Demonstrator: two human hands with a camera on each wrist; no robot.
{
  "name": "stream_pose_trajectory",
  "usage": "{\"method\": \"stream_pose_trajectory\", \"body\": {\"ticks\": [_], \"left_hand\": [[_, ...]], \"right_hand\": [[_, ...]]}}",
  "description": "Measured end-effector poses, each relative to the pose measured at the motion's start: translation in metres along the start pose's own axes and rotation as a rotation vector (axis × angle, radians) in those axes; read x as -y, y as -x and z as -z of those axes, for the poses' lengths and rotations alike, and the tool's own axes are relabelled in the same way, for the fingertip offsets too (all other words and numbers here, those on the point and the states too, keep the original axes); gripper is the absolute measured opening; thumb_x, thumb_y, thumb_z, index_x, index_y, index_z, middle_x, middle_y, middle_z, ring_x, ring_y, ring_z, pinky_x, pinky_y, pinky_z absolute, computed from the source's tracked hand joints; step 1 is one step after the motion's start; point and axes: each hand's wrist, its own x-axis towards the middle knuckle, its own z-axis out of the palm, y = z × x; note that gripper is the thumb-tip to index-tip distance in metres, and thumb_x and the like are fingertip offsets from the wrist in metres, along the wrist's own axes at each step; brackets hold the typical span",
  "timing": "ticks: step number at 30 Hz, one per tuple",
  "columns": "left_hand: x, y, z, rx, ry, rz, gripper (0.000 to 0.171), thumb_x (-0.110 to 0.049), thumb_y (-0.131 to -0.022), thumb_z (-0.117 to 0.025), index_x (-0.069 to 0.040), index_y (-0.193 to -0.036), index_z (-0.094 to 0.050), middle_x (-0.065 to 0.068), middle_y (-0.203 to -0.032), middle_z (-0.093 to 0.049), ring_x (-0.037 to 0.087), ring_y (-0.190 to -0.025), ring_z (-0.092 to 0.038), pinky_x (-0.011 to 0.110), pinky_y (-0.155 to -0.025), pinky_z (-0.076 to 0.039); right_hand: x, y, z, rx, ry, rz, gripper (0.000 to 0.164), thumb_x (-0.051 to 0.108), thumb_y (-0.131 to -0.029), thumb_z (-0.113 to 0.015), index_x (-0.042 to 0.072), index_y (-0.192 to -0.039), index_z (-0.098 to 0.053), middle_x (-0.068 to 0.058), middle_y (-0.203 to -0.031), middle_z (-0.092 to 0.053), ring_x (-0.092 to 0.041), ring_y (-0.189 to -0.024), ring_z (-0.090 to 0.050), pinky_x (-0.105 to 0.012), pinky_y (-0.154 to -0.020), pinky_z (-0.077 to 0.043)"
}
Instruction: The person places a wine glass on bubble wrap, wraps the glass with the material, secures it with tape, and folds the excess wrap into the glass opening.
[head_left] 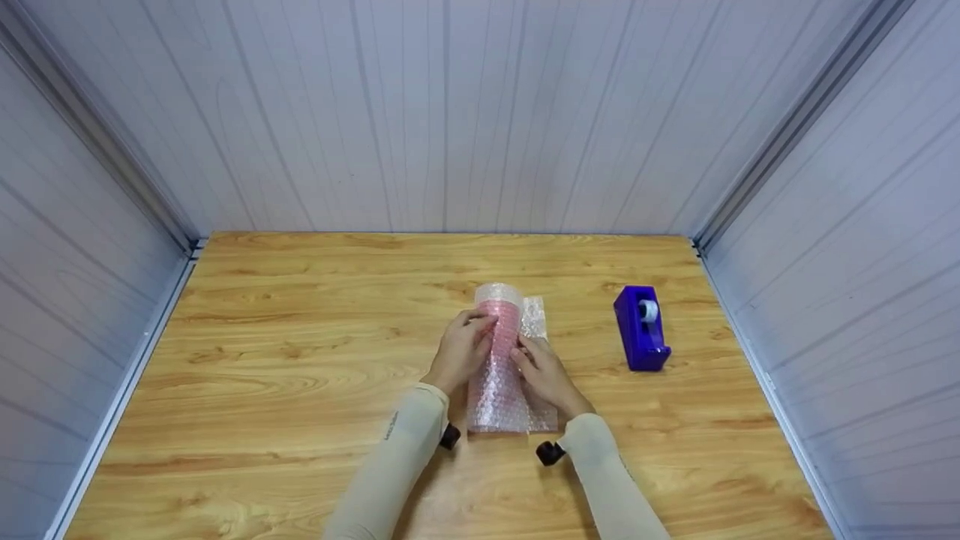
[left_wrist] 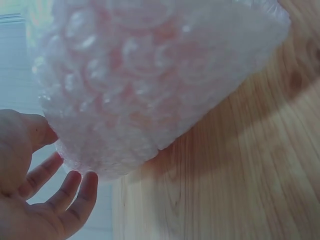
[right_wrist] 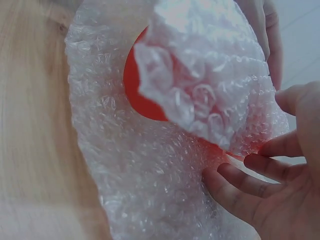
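Note:
A red object (right_wrist: 142, 82) lies rolled in clear bubble wrap (head_left: 499, 397), its rounded red end showing inside the roll in the right wrist view. My left hand (head_left: 463, 349) holds the roll's left side, thumb and fingertips against the wrap. From the right, my right hand (head_left: 546, 371) grips the roll with curved fingers, the thumb on its upper side and the fingertips low by the flat sheet. A loose flap (head_left: 535, 319) of the wrap extends flat on the table to the right of the roll, partly hidden under the right hand.
A blue tape dispenser (head_left: 641, 337) with a roll of clear tape (head_left: 649, 311) stands to the right of the wrap. The wood-grain table (head_left: 300, 337) is bordered by pale panel walls (head_left: 450, 112) at the back and both sides.

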Motion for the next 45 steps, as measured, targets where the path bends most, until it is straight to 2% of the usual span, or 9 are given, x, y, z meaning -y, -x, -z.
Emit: {"method": "stream_pose_trajectory", "body": {"ticks": [5,9,13,18,21,24,31,38,45], "left_hand": [[-0.002,-0.001,-0.001,0.013,-0.021,0.004,0.030,0.001,-0.089,-0.070,0.002,-0.119,-0.071,0.022,-0.120,-0.062,0.037,-0.110,-0.061,0.048,-0.096,-0.049],[-0.005,-0.002,-0.001,0.047,-0.039,0.026,0.029,-0.002,-0.091,-0.069,0.001,-0.120,-0.071,0.021,-0.120,-0.061,0.035,-0.110,-0.060,0.045,-0.096,-0.049],[-0.008,-0.002,-0.001,0.072,-0.073,0.034,0.028,-0.005,-0.092,-0.069,-0.002,-0.120,-0.071,0.019,-0.120,-0.061,0.036,-0.108,-0.060,0.048,-0.094,-0.049],[-0.011,-0.003,-0.004,0.074,-0.100,0.022,0.027,-0.008,-0.093,-0.069,-0.003,-0.120,-0.072,0.019,-0.119,-0.062,0.035,-0.107,-0.060,0.051,-0.093,-0.046],[-0.013,-0.003,-0.005,0.077,-0.121,0.011,0.027,-0.008,-0.093,-0.068,-0.003,-0.120,-0.072,0.018,-0.119,-0.061,0.032,-0.108,-0.060,0.051,-0.093,-0.045],[-0.015,-0.004,-0.007,0.097,-0.132,0.022,0.028,-0.009,-0.095,-0.067,-0.004,-0.122,-0.071,0.018,-0.122,-0.060,0.034,-0.107,-0.059,0.050,-0.093,-0.045],[-0.022,-0.006,-0.010,0.130,-0.177,0.052,0.029,-0.012,-0.096,-0.066,-0.007,-0.125,-0.071,0.016,-0.127,-0.057,0.039,-0.104,-0.055,0.049,-0.090,-0.048],[-0.026,-0.008,-0.013,0.134,-0.231,0.032,0.028,-0.012,-0.096,-0.065,-0.008,-0.123,-0.071,0.016,-0.125,-0.057,0.039,-0.102,-0.055,0.047,-0.087,-0.050],[-0.028,-0.008,-0.016,0.119,-0.255,0.004,0.026,-0.011,-0.096,-0.065,-0.008,-0.121,-0.072,0.015,-0.122,-0.058,0.039,-0.098,-0.056,0.047,-0.084,-0.050]], "right_hand": [[0.000,0.000,-0.001,0.005,-0.086,-0.048,0.051,0.022,-0.106,-0.052,-0.010,-0.145,-0.043,-0.022,-0.123,-0.053,-0.030,-0.102,-0.061,-0.038,-0.080,-0.057],[-0.001,-0.001,-0.001,0.029,-0.188,-0.086,0.051,0.020,-0.106,-0.051,-0.009,-0.147,-0.041,-0.025,-0.129,-0.053,-0.035,-0.107,-0.061,-0.044,-0.085,-0.057],[-0.003,0.000,0.000,0.057,-0.239,-0.102,0.051,0.022,-0.107,-0.049,-0.007,-0.148,-0.039,-0.028,-0.138,-0.050,-0.040,-0.113,-0.060,-0.048,-0.089,-0.055],[-0.006,0.000,0.001,0.063,-0.235,-0.123,0.051,0.024,-0.107,-0.048,-0.007,-0.148,-0.040,-0.028,-0.141,-0.048,-0.038,-0.114,-0.061,-0.042,-0.090,-0.055],[-0.006,0.000,0.002,0.045,-0.204,-0.138,0.050,0.025,-0.107,-0.049,-0.006,-0.146,-0.044,-0.025,-0.132,-0.051,-0.036,-0.111,-0.061,-0.043,-0.089,-0.055],[-0.006,0.000,0.002,0.031,-0.195,-0.155,0.050,0.028,-0.107,-0.048,-0.004,-0.145,-0.047,-0.022,-0.124,-0.052,-0.033,-0.109,-0.061,-0.044,-0.088,-0.055],[-0.009,-0.001,0.002,0.033,-0.305,-0.207,0.054,0.033,-0.107,-0.048,-0.007,-0.143,-0.047,-0.025,-0.134,-0.056,-0.032,-0.112,-0.063,-0.039,-0.088,-0.055],[-0.008,-0.002,0.006,0.046,-0.289,-0.248,0.052,0.036,-0.105,-0.051,-0.001,-0.142,-0.052,-0.020,-0.136,-0.056,-0.032,-0.114,-0.062,-0.042,-0.089,-0.055],[-0.005,-0.002,0.006,0.023,-0.286,-0.290,0.050,0.032,-0.107,-0.049,-0.005,-0.141,-0.050,-0.020,-0.129,-0.059,-0.030,-0.104,-0.065,-0.045,-0.086,-0.056]]}}
